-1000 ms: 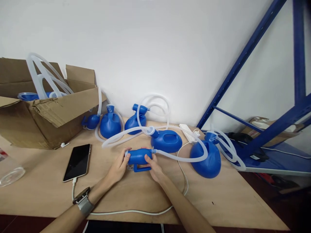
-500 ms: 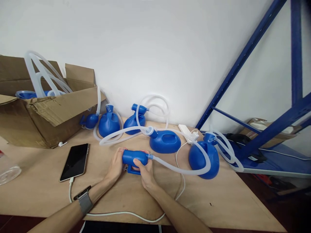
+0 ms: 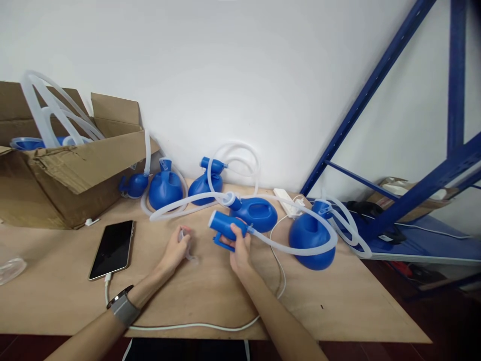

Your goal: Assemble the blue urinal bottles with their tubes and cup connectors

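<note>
In my right hand (image 3: 241, 246) is a blue plastic urinal cup (image 3: 227, 224) with a handle, held tilted above the table. Its pale rim points left. A clear hose (image 3: 285, 248) runs from its other end and loops right past a blue urinal bottle (image 3: 259, 214). My left hand (image 3: 176, 246), apart from the cup, pinches a small translucent plastic cap (image 3: 188, 245), blurred, with a dangling strip. The watch (image 3: 123, 304) is on my left wrist.
More blue bottles with hoses stand behind, such as one bottle (image 3: 165, 189), and right, another bottle (image 3: 311, 238). An open cardboard box (image 3: 45, 195) stands left, near a charging phone (image 3: 112, 249). A white cable (image 3: 195, 325) crosses the wooden table; a blue metal shelf (image 3: 424, 238) stands right.
My left hand has come off the cup and moved left with the cap, leaving the pale rim exposed. My right hand has shifted right and up with the cup.
</note>
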